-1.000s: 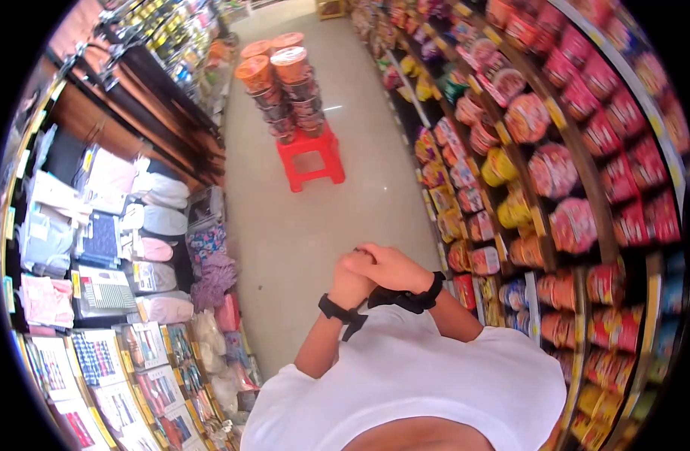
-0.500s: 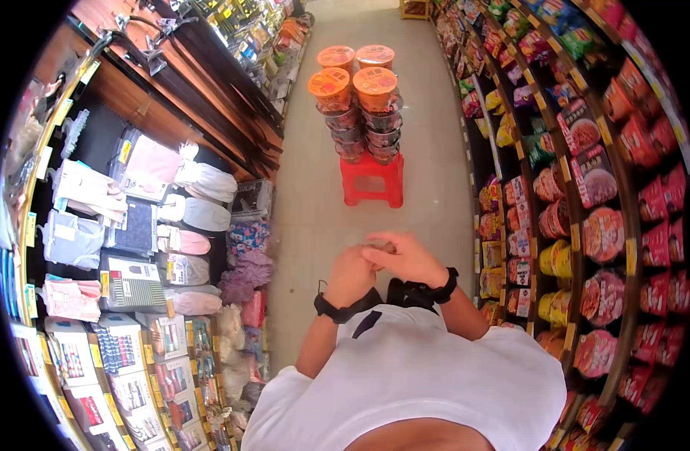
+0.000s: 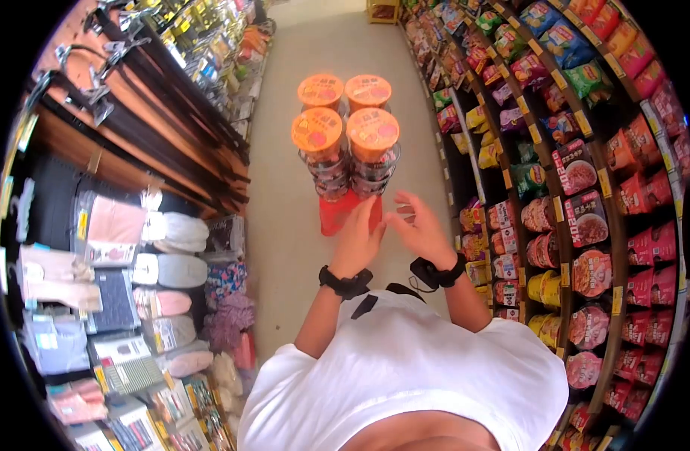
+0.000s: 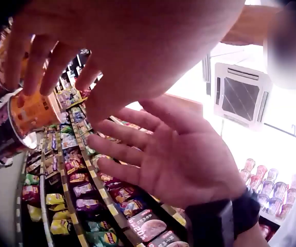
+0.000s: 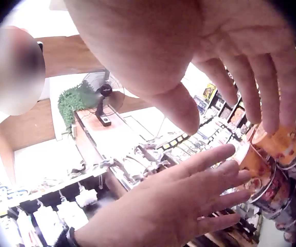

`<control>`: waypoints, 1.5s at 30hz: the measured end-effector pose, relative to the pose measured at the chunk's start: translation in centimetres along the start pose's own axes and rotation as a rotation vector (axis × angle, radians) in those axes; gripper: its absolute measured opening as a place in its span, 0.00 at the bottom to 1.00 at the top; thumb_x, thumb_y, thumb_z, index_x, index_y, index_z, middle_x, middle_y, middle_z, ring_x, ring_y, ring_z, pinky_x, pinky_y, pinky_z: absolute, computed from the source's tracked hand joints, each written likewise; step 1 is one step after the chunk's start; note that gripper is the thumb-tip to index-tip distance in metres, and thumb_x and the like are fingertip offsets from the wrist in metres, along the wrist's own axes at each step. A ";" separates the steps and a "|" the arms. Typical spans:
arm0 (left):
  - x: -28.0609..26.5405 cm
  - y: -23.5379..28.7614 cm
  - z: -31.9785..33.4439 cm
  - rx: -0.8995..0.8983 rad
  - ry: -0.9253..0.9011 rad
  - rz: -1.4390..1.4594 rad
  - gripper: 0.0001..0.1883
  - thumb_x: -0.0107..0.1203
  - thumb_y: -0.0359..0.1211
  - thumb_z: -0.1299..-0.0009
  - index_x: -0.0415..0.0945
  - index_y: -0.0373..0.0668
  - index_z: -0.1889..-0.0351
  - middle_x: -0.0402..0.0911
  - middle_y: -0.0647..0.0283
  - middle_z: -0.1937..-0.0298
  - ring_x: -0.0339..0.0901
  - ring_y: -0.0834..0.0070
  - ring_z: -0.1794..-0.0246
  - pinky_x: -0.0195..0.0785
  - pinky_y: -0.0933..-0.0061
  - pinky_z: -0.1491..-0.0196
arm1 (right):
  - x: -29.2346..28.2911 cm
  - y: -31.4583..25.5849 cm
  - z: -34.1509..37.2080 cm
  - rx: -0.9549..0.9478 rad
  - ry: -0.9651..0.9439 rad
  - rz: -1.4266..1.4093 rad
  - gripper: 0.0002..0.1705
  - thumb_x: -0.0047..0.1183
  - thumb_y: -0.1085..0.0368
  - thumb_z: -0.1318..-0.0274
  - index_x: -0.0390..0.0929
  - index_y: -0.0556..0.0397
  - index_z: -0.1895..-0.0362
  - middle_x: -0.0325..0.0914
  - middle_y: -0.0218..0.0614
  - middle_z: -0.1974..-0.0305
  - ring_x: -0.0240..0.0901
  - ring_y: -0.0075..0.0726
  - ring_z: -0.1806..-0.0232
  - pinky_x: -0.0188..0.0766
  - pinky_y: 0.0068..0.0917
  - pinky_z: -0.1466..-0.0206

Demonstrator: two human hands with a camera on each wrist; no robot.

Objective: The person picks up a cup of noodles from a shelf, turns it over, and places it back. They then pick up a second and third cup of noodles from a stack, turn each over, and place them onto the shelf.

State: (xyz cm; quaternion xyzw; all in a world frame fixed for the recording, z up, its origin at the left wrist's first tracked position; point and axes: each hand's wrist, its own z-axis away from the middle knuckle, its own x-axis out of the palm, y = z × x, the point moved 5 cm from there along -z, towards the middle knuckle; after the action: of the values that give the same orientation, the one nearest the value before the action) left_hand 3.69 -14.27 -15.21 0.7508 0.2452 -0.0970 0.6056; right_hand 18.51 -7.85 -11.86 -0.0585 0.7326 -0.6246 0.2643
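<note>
Several instant noodle tubs with orange lids stand stacked in columns on a red plastic stool in the aisle. My left hand is raised just in front of the stool, overlapping its right part in the head view. To its right is my right hand, with a small gap between the two. Both hands have spread, loosely straight fingers and hold nothing. In the left wrist view the palm of my right hand faces the camera. Dark bands circle both wrists.
Shelves of packaged snacks and noodle packs line the right side. On the left hang belts, with packed socks and cloth goods nearer. Tiled floor runs between them. A yellow crate stands far down the aisle.
My hands were clasped together and have now come apart, reaching forward with fingers spread. The stool and its tubs appear nearer, now seen more from above.
</note>
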 end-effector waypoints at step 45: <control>-0.3 -0.2 -5.7 0.430 -0.760 0.066 0.44 0.59 0.26 0.32 0.46 0.35 0.21 0.53 0.27 0.25 0.63 0.31 0.32 0.63 0.48 0.33 | 2.0 5.4 2.4 0.356 1.125 -0.116 0.36 0.76 0.58 0.50 0.67 0.61 0.45 0.79 0.44 0.52 0.79 0.32 0.51 0.78 0.29 0.48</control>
State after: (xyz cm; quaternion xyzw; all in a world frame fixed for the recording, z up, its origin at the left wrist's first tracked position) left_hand 2.50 -8.90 -13.85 0.7783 -0.0448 -0.3959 0.4853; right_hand 19.17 -9.64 -17.79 0.2871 0.6396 -0.6863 -0.1935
